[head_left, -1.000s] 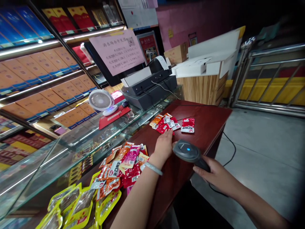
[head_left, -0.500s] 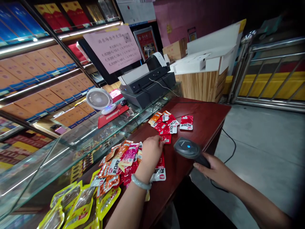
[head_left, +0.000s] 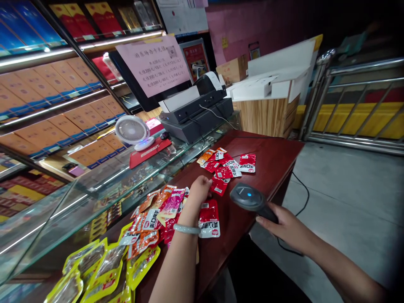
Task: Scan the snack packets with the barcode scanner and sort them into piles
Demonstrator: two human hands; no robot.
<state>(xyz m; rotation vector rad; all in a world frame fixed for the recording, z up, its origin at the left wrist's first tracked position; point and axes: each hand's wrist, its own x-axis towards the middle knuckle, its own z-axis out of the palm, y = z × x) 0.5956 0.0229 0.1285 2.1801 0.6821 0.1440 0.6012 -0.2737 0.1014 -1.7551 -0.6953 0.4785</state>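
Observation:
My right hand [head_left: 284,223] grips a dark handheld barcode scanner [head_left: 249,197] by its handle, its blue light lit, above the counter's right edge. Over the red-brown counter [head_left: 249,223] is my left hand [head_left: 202,188], with a pale bangle on the wrist. Its fingers curl downward and are mostly hidden, close beside a red snack packet [head_left: 219,185]; I cannot see whether they pinch anything. Beyond lies a pile of red and orange packets [head_left: 225,170], with one red-and-white packet [head_left: 248,163] apart at its right. Nearer me is another red packet [head_left: 210,219].
Left of my forearm are heaped orange and pink packets [head_left: 151,221] and yellow-edged pouches [head_left: 105,269]. A glass display case [head_left: 78,202] borders the counter, bearing a white fan [head_left: 132,129] and a dark cash-drawer unit [head_left: 198,120]. A cable [head_left: 307,198] hangs at right.
My left hand has drawn back slightly toward me. The red packet beside it is turned and more exposed, and a packet in the far pile lies differently. The scanner has hardly moved.

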